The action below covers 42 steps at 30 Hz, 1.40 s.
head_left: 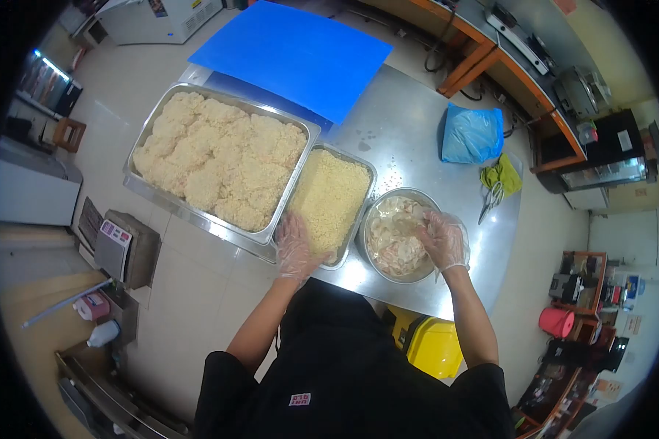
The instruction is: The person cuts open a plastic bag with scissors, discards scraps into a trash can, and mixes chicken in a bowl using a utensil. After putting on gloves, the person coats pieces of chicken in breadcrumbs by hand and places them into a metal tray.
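My left hand, in a clear plastic glove, rests at the near left corner of a metal tray of pale crumbs, its fingers stretched out and spread. My right hand, also gloved, reaches over the right side of a round metal bowl. Its fingers are bent together above the contents; what they hold is hidden. Pale, wet pieces that look like raw meat lie in whitish liquid in the bowl. Left of the crumbs, a larger metal tray is heaped with crumb-coated pieces.
A blue board covers the table's far left part. On the steel table lie a blue plastic bag, a green cloth and scissors. A yellow bin stands under the near edge, and a scale is at left.
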{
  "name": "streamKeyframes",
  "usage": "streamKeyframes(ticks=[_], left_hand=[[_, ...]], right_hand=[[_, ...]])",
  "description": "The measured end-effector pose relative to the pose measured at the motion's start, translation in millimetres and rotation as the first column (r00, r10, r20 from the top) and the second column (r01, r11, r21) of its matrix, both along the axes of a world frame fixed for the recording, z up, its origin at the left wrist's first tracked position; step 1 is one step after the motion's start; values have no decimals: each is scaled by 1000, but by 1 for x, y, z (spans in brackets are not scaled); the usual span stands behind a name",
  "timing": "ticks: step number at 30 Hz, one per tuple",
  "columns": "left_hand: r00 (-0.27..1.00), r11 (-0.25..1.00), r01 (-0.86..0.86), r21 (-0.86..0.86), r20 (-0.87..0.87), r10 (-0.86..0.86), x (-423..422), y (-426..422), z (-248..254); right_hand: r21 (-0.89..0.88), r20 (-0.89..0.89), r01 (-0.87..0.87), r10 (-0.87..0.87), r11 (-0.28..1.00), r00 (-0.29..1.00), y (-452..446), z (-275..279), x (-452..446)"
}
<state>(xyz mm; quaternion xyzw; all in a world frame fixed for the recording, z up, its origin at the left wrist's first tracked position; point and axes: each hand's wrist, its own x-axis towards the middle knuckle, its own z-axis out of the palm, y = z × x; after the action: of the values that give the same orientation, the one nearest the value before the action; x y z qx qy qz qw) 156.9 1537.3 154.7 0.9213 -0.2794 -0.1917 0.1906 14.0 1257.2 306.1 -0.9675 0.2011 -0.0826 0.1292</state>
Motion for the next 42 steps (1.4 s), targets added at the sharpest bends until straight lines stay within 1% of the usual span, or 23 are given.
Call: streamKeyframes(ticks=[1, 4, 7, 8, 11, 12, 14, 15, 17, 18, 21, 22, 23, 25, 26, 29, 32, 33, 34, 37, 40, 41, 42], left_hand=[[1000, 1000, -4, -9, 26, 4, 2, 1, 0], [996, 998, -60, -3, 59, 60, 0, -3, 4], [994, 995, -104, 4, 30, 104, 0, -8, 13], [994, 995, -96, 22, 61, 95, -2, -7, 9], [995, 997, -77, 13, 64, 76, -2, -5, 15], [994, 996, -88, 3, 60, 88, -4, -4, 16], [991, 993, -116, -27, 60, 118, -2, -6, 16], [991, 994, -113, -10, 66, 113, -1, -7, 17], [993, 994, -103, 37, 68, 101, -1, -7, 20], [990, 993, -117, 23, 84, 115, -2, -6, 19], [992, 990, -123, 76, 6, 123, 0, -9, 24], [991, 988, -136, 67, -5, 137, -2, -9, 22], [989, 987, -150, 58, -8, 151, -2, -10, 20], [987, 985, -162, 65, -10, 163, 1, -13, 20], [987, 984, -162, 81, -13, 163, 2, -14, 22], [986, 978, -150, 147, -46, 158, 5, -22, 26], [982, 973, -164, 165, -62, 176, 10, -28, 21], [980, 971, -179, 160, -60, 191, 13, -30, 15], [975, 969, -214, 120, -35, 220, 17, -28, -13], [935, 952, -287, 103, -185, 302, 26, -26, -44], [872, 903, -430, -20, -269, 410, 48, -37, -49], [893, 903, -409, -129, -262, 367, 52, -42, -35], [912, 893, -383, -237, -253, 324, 52, -49, -8]], right_hand=[[-14, -59, -17, 16, 1000, 998, -1, 0, 3], [51, 169, -91, 81, 995, 982, -6, -5, -2], [56, 219, -176, 160, 983, 963, -12, 3, 0], [117, 198, -170, 145, 978, 970, -10, 12, 3], [101, 143, -186, 171, 977, 975, 1, 41, 22], [127, 179, -225, 200, 966, 963, 1, 43, 30], [128, 188, -267, 241, 955, 952, 8, 60, 54], [132, 191, -288, 261, 949, 946, 13, 64, 67], [88, 238, -326, 298, 941, 924, 21, 59, 92], [73, 256, -338, 310, 938, 916, 27, 54, 101], [-80, 179, -376, 384, 923, 906, 44, 22, 126], [-52, 206, -406, 408, 912, 889, 49, -2, 130], [-45, 36, -434, 436, 900, 899, 53, -25, 132], [-20, -294, -474, 447, 881, 845, 61, -58, 128], [67, -222, -455, 458, 888, 861, 66, -47, 118], [154, 114, -344, 329, 926, 937, 53, -35, 83], [-18, 261, -191, 189, 981, 946, 37, -28, 39], [-10, 279, -144, 141, 990, 950, 33, -33, 25], [-1, 297, -99, 95, 995, 950, 30, -43, 11], [63, 333, -4, -18, 998, 943, 27, -66, -19], [97, 367, 45, -78, 994, 927, 24, -77, -30], [100, 377, 57, -91, 993, 922, 24, -80, -33], [95, 375, 52, -85, 994, 923, 26, -80, -32]])
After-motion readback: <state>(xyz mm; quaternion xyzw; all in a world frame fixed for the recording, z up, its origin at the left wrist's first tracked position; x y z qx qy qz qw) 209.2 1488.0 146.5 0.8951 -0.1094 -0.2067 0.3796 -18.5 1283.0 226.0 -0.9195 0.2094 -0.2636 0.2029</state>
